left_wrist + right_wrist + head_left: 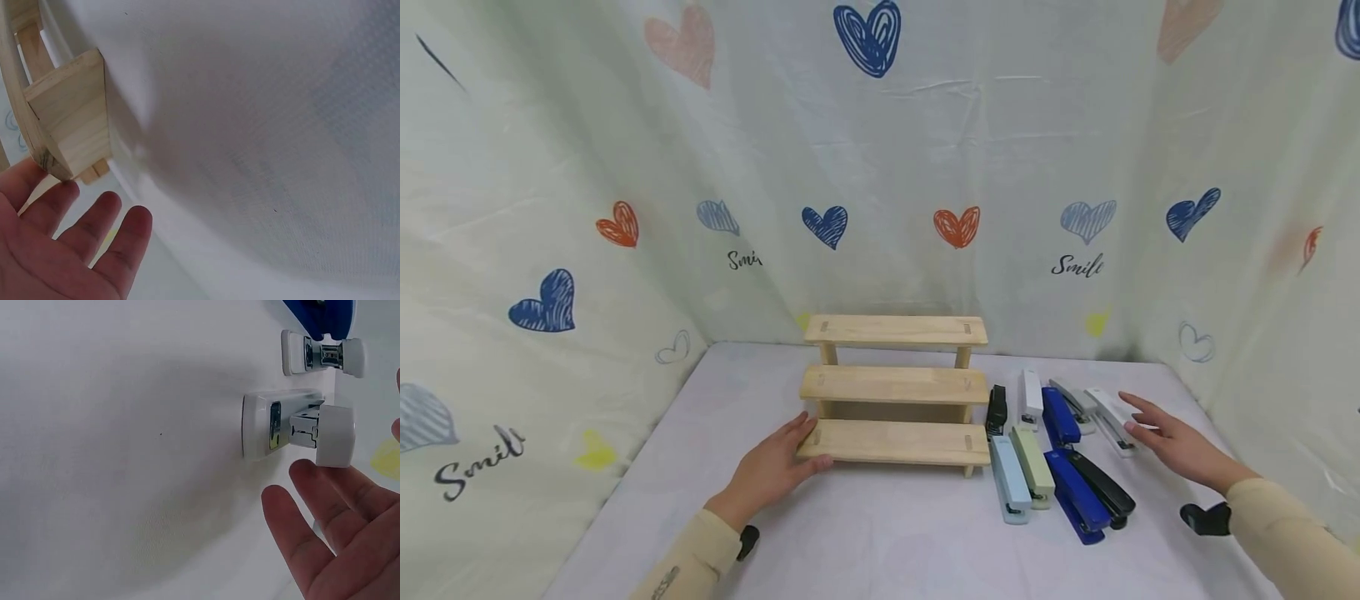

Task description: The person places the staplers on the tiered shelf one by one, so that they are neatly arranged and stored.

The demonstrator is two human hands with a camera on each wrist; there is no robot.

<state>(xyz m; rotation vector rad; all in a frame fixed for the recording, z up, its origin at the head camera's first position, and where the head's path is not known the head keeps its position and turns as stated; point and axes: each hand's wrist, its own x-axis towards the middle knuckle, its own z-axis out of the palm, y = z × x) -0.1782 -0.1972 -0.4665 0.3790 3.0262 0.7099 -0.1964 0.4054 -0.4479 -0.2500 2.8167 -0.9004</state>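
A three-tier wooden stand (pixel 895 383) is on the white table. My left hand (pixel 772 467) touches the left end of its lowest board (pixel 902 442), with the thumb near the front edge. In the left wrist view, straight fingers (pixel 128 244) meet the board's corner. On the right, my right hand (pixel 1183 446) is spread beside a white stapler (pixel 1111 419) and holds nothing. The right wrist view shows that white stapler (pixel 275 428) close to the fingertips; whether they touch cannot be told.
Several staplers lie right of the stand: light blue (pixel 1011 479), light green (pixel 1034 467), blue (pixel 1077 496), black (pixel 1101 485), another blue (pixel 1060 414), small black (pixel 996 411), white (pixel 1031 396) and grey-white (pixel 1075 400). A heart-patterned curtain (pixel 895 150) surrounds the table.
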